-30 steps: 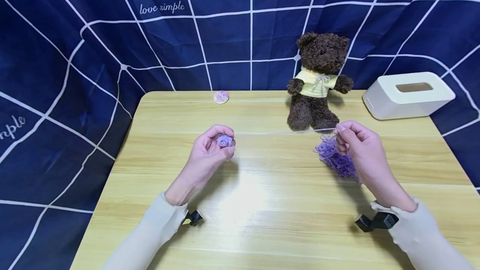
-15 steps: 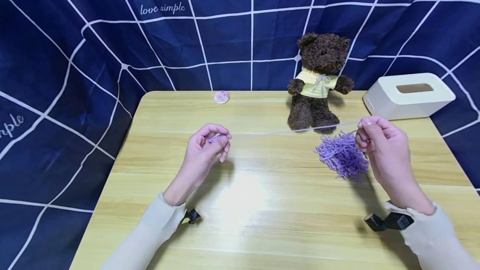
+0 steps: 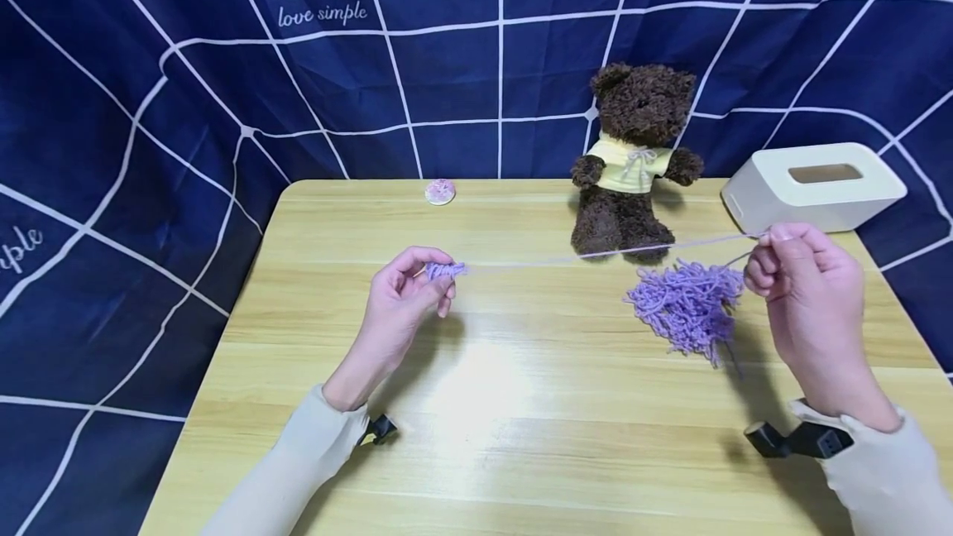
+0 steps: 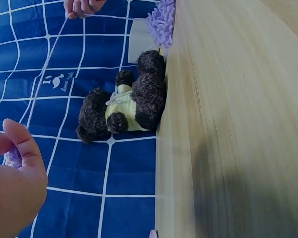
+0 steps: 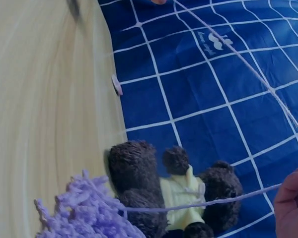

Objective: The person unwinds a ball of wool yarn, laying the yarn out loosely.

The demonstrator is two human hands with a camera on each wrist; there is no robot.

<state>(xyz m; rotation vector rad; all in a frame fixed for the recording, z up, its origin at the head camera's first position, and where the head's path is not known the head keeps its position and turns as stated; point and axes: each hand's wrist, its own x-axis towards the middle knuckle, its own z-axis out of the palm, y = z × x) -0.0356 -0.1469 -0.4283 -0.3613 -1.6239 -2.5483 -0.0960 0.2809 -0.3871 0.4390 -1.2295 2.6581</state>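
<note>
In the head view my left hand (image 3: 405, 292) pinches a small wound bundle of purple yarn (image 3: 445, 270) above the table. A single taut strand (image 3: 536, 262) runs from it to my right hand (image 3: 815, 304), which pinches the yarn between thumb and fingers. From that hand another length drops to a loose heap of purple yarn (image 3: 685, 308) on the table; in the right wrist view this length (image 5: 228, 199) crosses in front of the bear. The left wrist view shows the bundle (image 4: 13, 157) partly covered by the left thumb and fingers.
A brown teddy bear (image 3: 633, 164) in a yellow top stands behind the yarn heap. A white tissue box (image 3: 811, 189) is at the back right. Near the table's back edge lies a round pink badge-like disc (image 3: 440, 192). A blue gridded curtain (image 3: 447, 81) hangs behind the wooden table (image 3: 521, 470).
My right hand has moved to the right, drawing the strand longer between the hands. The yarn bundle has turned in my left hand, which stays nearly in place. More of the heap shows.
</note>
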